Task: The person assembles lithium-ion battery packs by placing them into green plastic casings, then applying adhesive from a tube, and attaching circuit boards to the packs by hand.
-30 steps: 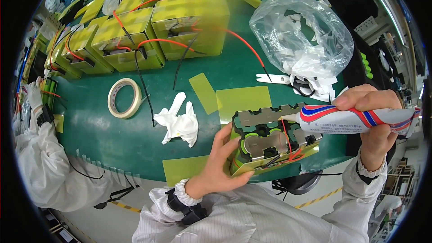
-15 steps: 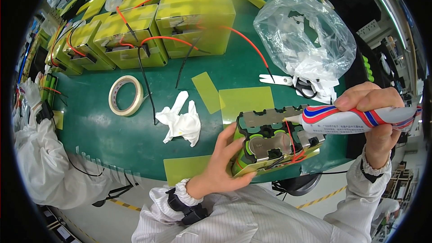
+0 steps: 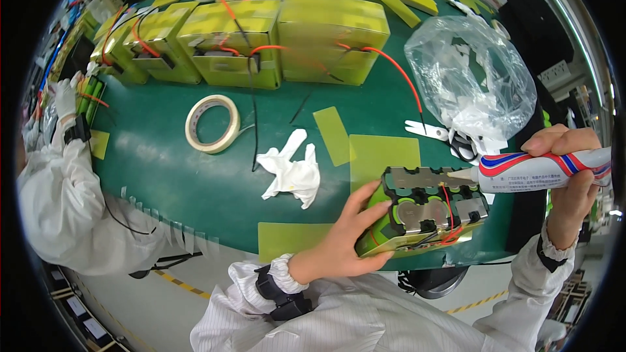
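Note:
My left hand point(image 3: 345, 241) grips the left end of a battery pack point(image 3: 420, 212), its thumb low on the near side and its fingers over the far side. Green cells, black holders, metal strips and red and black wires make up the pack. In my right hand point(image 3: 567, 163) is a white glue tube point(image 3: 515, 173) with red and blue stripes, held nearly level. Its pale nozzle points left, at the metal strip on the pack's top by the red wire. Yellow-green sheets point(image 3: 385, 156) lie just beyond the pack, one partly behind it.
Wrapped yellow battery boxes point(image 3: 332, 39) with red and black leads line the far side. A tape roll point(image 3: 212, 124) and a crumpled white glove point(image 3: 291, 169) lie left of the pack. Scissors point(image 3: 430, 130) and a clear plastic bag point(image 3: 473, 78) lie far right. A co-worker's sleeve point(image 3: 72, 202) is at left.
The view has shifted, so the whole bench appears farther right. The nozzle now points a little farther along the metal strip, and another person's hand shows at the top.

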The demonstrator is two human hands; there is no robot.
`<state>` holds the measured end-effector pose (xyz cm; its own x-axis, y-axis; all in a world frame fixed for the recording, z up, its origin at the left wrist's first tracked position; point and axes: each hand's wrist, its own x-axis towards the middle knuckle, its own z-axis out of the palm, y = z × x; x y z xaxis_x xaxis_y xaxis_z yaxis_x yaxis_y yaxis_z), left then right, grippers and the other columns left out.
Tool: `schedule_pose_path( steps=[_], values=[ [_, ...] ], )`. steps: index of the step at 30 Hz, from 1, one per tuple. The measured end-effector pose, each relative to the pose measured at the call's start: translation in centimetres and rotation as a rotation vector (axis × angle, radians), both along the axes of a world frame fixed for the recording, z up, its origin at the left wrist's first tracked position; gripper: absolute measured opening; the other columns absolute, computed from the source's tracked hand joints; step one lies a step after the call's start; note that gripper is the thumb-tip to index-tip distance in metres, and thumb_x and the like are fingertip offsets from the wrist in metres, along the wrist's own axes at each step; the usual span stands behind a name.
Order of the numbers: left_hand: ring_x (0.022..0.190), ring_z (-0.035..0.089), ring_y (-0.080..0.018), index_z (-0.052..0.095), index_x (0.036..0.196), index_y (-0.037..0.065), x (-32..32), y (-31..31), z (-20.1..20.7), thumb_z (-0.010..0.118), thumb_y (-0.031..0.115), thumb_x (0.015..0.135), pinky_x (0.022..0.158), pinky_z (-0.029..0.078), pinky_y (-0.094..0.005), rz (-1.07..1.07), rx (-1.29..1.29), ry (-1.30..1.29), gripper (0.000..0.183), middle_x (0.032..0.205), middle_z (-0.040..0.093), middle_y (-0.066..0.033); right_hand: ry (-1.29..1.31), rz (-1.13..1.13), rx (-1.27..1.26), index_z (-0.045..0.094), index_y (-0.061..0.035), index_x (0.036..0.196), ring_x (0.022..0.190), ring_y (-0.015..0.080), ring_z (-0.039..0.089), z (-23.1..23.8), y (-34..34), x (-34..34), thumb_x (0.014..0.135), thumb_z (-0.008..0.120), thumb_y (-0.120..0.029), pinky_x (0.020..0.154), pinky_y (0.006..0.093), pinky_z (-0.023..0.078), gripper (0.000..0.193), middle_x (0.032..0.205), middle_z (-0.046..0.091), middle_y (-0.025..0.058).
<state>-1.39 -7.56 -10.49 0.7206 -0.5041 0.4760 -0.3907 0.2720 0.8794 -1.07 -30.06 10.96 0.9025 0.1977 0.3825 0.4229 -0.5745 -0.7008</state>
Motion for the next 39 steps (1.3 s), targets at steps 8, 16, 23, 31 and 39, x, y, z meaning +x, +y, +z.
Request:
schedule_pose_path(
  steps=[8, 16, 23, 31, 39],
  values=[
    [0.125, 0.027, -0.0382, 0.033, 0.131, 0.009, 0.1, 0.6, -0.1, 0.068, 0.012, 0.068, 0.1, 0.028, -0.041, 0.036, -0.011, -0.012, 0.072, 0.136, 0.019, -0.0213, 0.034, 0.017, -0.157, 0.054, 0.0024, 0.086, 0.072, 0.0211, 0.059, 0.1, 1.1, 2.0, 0.085, 0.048, -0.048, 0.069, 0.0303, 0.046, 0.051, 0.079, 0.061, 0.0147],
    [0.127, 0.022, -0.0374, 0.025, 0.136, 0.007, -0.3, 0.0, -0.6, 0.064, 0.015, 0.07, 0.102, 0.024, -0.0398, 0.01, -0.015, 0.032, 0.077, 0.137, 0.016, -0.0222, 0.163, -0.172, 0.316, 0.049, 0.004, 0.1, 0.08, 0.0215, 0.06, 4.7, 8.7, 7.5, 0.093, 0.031, -0.044, 0.074, 0.0309, 0.049, 0.052, 0.091, 0.061, 0.0186],
    [0.127, 0.022, -0.0379, 0.02, 0.137, 0.008, -0.4, -1.1, -0.9, 0.063, 0.015, 0.067, 0.102, 0.024, -0.0401, -0.029, -0.076, 0.033, 0.082, 0.138, 0.014, -0.0213, 0.292, 0.252, -0.091, 0.053, 0.0001, 0.095, 0.073, 0.0121, 0.057, -0.3, 13.8, 8.4, 0.086, 0.052, -0.011, 0.064, 0.0239, 0.045, 0.014, 0.08, 0.06, 0.0092],
    [0.123, 0.026, -0.0416, 0.027, 0.135, 0.01, 0.4, -0.3, 0.6, 0.062, 0.013, 0.065, 0.1, 0.029, -0.0409, 0.025, -0.099, 0.047, 0.078, 0.133, 0.021, -0.0266, 0.227, 0.66, -0.469, 0.052, -0.0031, 0.094, 0.054, 0.0302, 0.048, -4.0, 20.9, 10.3, 0.079, 0.057, -0.008, 0.053, 0.0318, 0.041, 0.016, 0.064, 0.053, 0.0151],
    [0.124, 0.024, -0.0426, 0.026, 0.135, 0.012, 0.2, -0.5, 0.1, 0.062, 0.012, 0.065, 0.101, 0.028, -0.0421, 0.02, -0.078, 0.033, 0.079, 0.133, 0.02, -0.0281, 0.175, 0.831, -0.694, 0.047, -0.0037, 0.095, 0.065, 0.0348, 0.054, -8.7, 22.8, 10.8, 0.079, 0.058, -0.01, 0.058, 0.0408, 0.043, 0.021, 0.069, 0.055, 0.0168]
  ],
)
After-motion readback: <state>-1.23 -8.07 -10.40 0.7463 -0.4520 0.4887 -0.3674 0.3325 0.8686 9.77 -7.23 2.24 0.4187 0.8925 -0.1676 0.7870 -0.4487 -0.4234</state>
